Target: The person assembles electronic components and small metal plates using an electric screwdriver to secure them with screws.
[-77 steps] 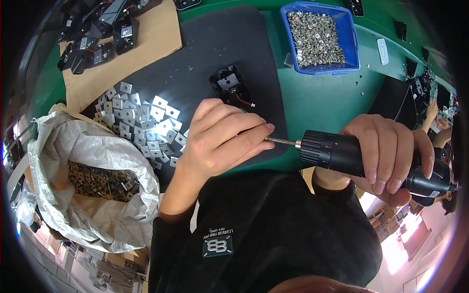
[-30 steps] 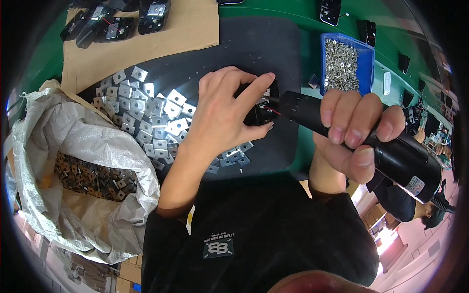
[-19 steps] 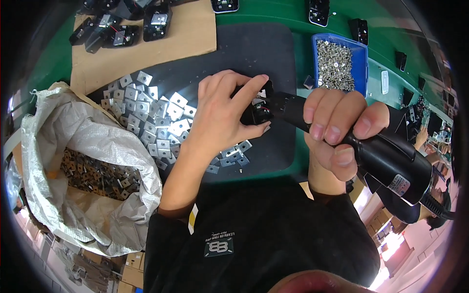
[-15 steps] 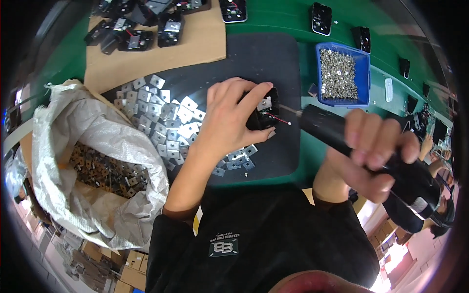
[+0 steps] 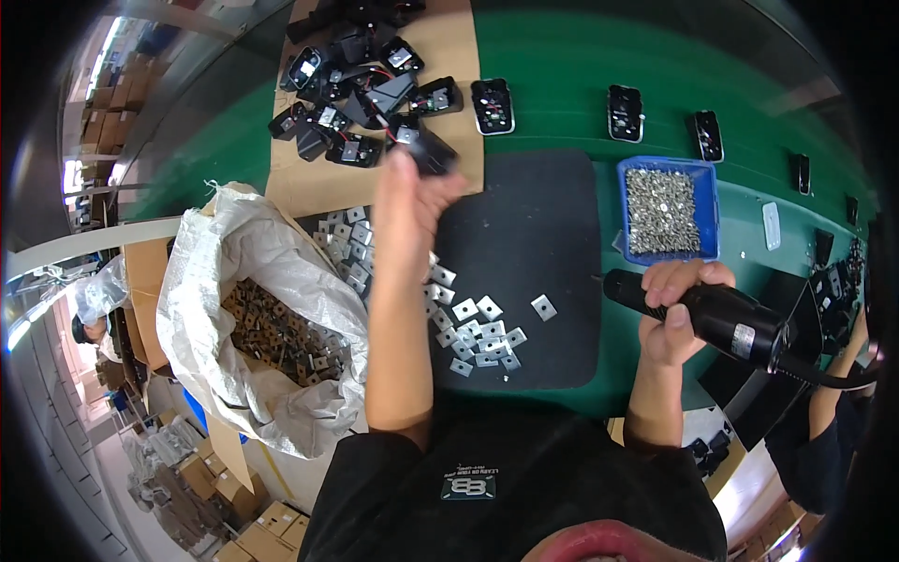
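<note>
Black housing is hanging or resting, blurred, at the upper left of the frame, over the near part of a cardboard sheet and just beyond the fingertips of the left hand. That hand is standing partly open, thumb and fingers parted near the housing's lower edge; blur is hiding whether they are gripping it or only touching it. More black housings are lying in a jumbled pile around it on the cardboard, some showing metal plates and red wires.

At the right of centre, the right hand is wrapping its fingers and thumb around a black electric screwdriver. The tool's bit is pointing left, toward the edge of a dark mat, and its cord is trailing to the right edge of the frame.

Square metal plates, each with a hole, are lying loosely across the left and lower parts of the mat. At the upper right, a blue tray is holding many small screws on the green table. A white woven sack is standing open at the lower left, with small metal pieces filling its bottom.
</note>
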Action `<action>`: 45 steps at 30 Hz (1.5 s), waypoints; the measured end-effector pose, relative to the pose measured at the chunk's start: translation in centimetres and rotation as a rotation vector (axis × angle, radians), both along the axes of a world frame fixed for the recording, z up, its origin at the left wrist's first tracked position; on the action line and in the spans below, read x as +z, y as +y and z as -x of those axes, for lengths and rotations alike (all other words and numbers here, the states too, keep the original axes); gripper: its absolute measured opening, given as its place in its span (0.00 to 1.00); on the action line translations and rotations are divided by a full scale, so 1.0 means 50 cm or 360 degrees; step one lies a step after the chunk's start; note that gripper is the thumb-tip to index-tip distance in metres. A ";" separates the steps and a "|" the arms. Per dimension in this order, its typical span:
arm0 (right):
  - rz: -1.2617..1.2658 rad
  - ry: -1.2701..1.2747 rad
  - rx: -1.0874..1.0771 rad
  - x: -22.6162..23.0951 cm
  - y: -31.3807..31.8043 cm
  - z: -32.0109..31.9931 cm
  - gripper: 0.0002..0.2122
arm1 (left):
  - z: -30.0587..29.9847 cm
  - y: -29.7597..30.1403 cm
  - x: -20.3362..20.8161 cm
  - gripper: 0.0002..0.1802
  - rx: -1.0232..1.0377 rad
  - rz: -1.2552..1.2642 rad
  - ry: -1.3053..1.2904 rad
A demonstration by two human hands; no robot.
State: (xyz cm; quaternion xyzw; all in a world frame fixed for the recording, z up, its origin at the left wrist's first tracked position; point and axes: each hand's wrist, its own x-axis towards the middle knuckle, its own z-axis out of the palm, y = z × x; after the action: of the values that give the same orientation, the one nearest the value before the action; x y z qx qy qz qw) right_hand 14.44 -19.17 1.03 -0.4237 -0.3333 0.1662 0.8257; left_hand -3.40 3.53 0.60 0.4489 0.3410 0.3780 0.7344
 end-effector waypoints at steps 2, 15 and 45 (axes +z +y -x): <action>-0.0042 0.0034 -0.0005 -0.001 0.000 -0.004 0.23 | -0.013 0.054 0.036 0.20 0.0189 -0.0043 -0.0064; -0.0071 0.0015 0.0038 -0.009 -0.009 -0.009 0.24 | -0.100 0.099 0.055 0.42 -0.0109 -0.2490 0.1580; -0.0235 0.0398 0.0575 0.055 -0.050 0.013 0.23 | 0.051 -0.133 0.044 0.34 -0.0694 -0.1776 0.1272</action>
State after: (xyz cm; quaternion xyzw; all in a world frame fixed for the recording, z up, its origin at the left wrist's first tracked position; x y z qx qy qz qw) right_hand 13.81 -21.69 3.80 -0.2717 -0.3101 0.3378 0.8461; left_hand -5.96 -3.13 2.83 0.9191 0.2424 0.1474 0.2734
